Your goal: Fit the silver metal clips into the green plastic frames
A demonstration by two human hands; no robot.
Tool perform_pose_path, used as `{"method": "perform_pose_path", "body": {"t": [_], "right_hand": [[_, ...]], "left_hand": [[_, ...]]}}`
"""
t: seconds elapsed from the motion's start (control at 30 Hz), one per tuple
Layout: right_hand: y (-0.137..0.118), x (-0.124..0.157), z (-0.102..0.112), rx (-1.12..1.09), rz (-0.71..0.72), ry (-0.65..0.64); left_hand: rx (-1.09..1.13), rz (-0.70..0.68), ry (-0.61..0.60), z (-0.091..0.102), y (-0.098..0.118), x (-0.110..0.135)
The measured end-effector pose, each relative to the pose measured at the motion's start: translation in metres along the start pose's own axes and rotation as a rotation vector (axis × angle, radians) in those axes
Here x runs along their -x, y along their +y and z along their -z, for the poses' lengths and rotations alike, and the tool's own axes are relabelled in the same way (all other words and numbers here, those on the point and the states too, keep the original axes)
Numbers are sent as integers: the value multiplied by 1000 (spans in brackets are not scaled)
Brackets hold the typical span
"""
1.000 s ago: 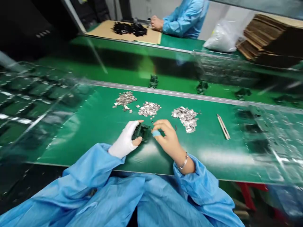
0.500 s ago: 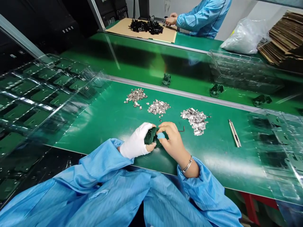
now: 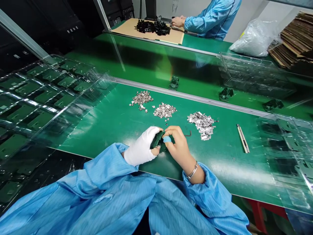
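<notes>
My left hand [image 3: 143, 148], in a white fingerless glove, grips a green circuit board [image 3: 158, 139] tilted between thumb and fingers. At the board's right edge, the fingertips of my right hand [image 3: 177, 142] are pinched together; whatever is between them is hidden. A blue finger cot [image 3: 167, 139] covers one right fingertip. Just beyond that hand lies a thin L-shaped hex key [image 3: 188, 133], partly hidden. Farther out on the green bench are two piles of small metal parts, a left pile [image 3: 142, 98] and a middle pile [image 3: 165, 110], plus a pile of flat silver pieces [image 3: 202, 124].
A utility knife [image 3: 243, 138] lies to the right. Clear plastic trays with boards flank the bench, one left tray [image 3: 56, 112] and one right tray [image 3: 281, 122]. Several boards, including one board [image 3: 173, 83], sit past the metal rail [image 3: 195, 96]. A co-worker's hands [image 3: 178, 22] work opposite.
The circuit board has turned slightly in my left hand, now showing more edge-on. My right fingers stay pinched at its edge. The whole view has shifted a little.
</notes>
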State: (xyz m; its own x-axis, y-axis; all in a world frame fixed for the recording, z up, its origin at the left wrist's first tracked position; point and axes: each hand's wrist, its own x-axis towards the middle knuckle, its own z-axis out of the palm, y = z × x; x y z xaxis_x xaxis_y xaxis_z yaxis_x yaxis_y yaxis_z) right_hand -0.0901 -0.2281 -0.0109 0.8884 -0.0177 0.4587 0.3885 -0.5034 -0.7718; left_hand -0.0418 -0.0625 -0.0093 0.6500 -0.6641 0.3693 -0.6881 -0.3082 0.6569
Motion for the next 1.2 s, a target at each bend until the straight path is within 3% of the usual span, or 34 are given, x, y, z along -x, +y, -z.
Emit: {"method": "perform_pose_path", "body": {"t": [0.23,0.67,0.93,1.1,1.2], "right_hand": [[-1,1,-3,0,-31,-22],[0,2,-4,7,-78,-63],[1,3,-7,36,-44,-61],[1,8,-14,127,-21,-8],[4,8,-13,126,-57,3]], "left_hand": [[-98,61,53,-4,-4,-8],[-180,-44,46,3,-5,-14],[-281,-137,157,-1,-8,-12],[-474,-50,163,-11,-2,-6],[-448,29,192,-19,0,-1]]}}
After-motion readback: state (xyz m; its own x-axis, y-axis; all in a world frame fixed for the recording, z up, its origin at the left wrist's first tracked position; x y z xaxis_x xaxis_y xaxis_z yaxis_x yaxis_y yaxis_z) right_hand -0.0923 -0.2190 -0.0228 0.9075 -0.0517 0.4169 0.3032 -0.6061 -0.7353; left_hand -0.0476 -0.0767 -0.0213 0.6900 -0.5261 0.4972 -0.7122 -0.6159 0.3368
